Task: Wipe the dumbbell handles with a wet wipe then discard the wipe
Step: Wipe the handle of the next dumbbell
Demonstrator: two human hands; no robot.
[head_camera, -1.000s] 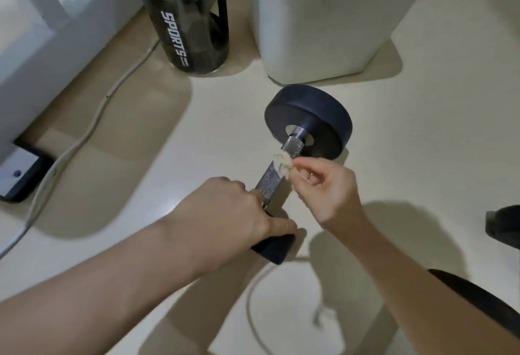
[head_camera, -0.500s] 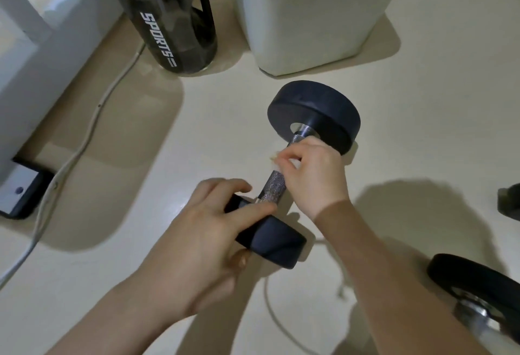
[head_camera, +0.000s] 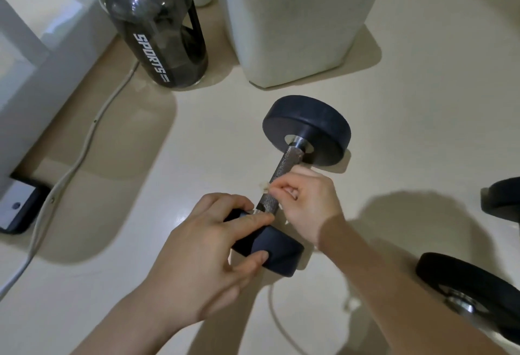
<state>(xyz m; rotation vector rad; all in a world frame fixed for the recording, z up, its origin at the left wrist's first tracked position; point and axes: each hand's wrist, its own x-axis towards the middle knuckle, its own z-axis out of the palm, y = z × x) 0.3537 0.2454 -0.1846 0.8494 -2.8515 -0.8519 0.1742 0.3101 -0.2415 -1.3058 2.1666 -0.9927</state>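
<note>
- The dumbbell (head_camera: 295,180) lies on the pale floor (head_camera: 422,101) in front of us, slanting from its near black weight at lower centre to its far black weight further up and to the right.
- Our left hand (head_camera: 208,253) is closed around the near weight, fingers over the top and thumb pressed on its side.
- Our right hand (head_camera: 306,202) is curled at the knurled metal handle (head_camera: 284,169), finger and thumb pinched on a small pale wet wipe (head_camera: 264,185); only a scrap of the wipe shows.
- The wipe touches the lower half of the handle, just above the near weight.
- A dark bottle (head_camera: 160,25) marked SPORTS stands on the floor at upper left, beside a white padded box (head_camera: 295,17).
- A white cable (head_camera: 84,143) trails across the floor on the left.
- A second dumbbell (head_camera: 467,287) lies at the lower right edge, partly out of view.
</note>
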